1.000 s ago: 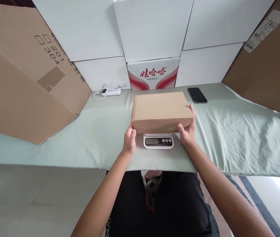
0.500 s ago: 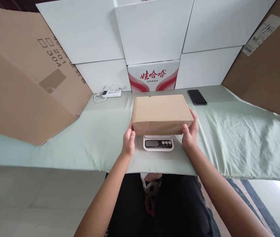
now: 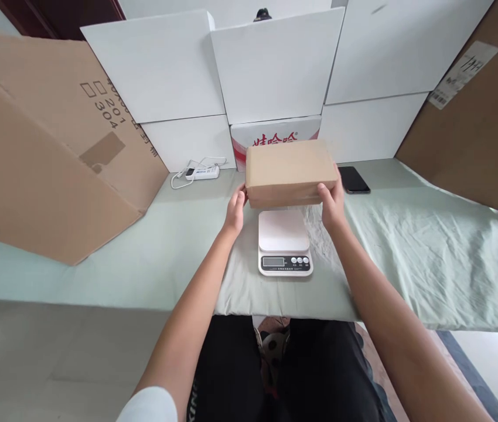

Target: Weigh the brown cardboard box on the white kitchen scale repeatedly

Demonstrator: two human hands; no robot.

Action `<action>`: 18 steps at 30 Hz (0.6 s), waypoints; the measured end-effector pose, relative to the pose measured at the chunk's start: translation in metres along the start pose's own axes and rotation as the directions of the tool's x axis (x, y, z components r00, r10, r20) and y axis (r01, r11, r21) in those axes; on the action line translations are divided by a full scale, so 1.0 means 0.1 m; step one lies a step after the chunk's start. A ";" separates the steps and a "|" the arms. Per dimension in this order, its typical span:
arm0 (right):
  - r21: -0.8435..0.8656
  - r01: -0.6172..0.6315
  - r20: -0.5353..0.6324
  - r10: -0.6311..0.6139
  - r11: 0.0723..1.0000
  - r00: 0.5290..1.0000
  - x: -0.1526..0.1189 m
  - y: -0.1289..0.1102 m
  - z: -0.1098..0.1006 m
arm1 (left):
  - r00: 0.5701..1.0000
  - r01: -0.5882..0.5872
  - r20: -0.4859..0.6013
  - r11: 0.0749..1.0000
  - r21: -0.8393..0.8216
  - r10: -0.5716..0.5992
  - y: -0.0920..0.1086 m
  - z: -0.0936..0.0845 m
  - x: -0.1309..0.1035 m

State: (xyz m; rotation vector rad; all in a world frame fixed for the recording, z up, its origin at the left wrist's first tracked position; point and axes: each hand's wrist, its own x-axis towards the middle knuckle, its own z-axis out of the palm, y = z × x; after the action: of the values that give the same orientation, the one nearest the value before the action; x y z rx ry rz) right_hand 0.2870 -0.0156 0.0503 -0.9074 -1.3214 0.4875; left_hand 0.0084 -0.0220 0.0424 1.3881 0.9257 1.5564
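Observation:
A closed brown cardboard box is held up between my two hands, over and behind a white kitchen scale. My left hand grips the box's left end, thumb near the front corner and the other fingers mostly hidden. At the right end my right hand has its thumb on the front face and its fingers round the side. The scale's pan shows bare, with its display and buttons facing me; the display shows no readable figure.
Behind stand white panels and a white carton with red print. Large cardboard sheets flank the table at left and right. A black phone and a white device with a cable lie on the green cloth.
Both hands have lifted the box up and away from me off the scale, uncovering its pan. The view has also tilted slightly.

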 end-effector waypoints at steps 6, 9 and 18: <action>0.000 -0.124 -0.015 0.124 0.992 0.992 -0.01 0.54 0.07 | 0.993 0.119 -0.024 0.993 -0.007 -0.119 -0.41 0.04 0.06; -0.016 -0.136 0.004 0.136 0.991 0.991 -0.07 0.58 0.06 | 0.991 0.136 -0.020 0.991 -0.008 -0.136 -0.43 0.01 0.05; -0.030 -0.134 0.032 0.135 0.991 0.990 -0.05 0.54 0.10 | 0.990 0.139 -0.021 0.990 0.006 -0.139 -0.42 0.01 0.07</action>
State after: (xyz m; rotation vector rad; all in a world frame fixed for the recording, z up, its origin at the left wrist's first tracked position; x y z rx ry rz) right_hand 0.2863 0.0149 0.0045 -1.0198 -1.3056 0.5926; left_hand 0.0141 0.0003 0.0067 1.2865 1.0201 1.4662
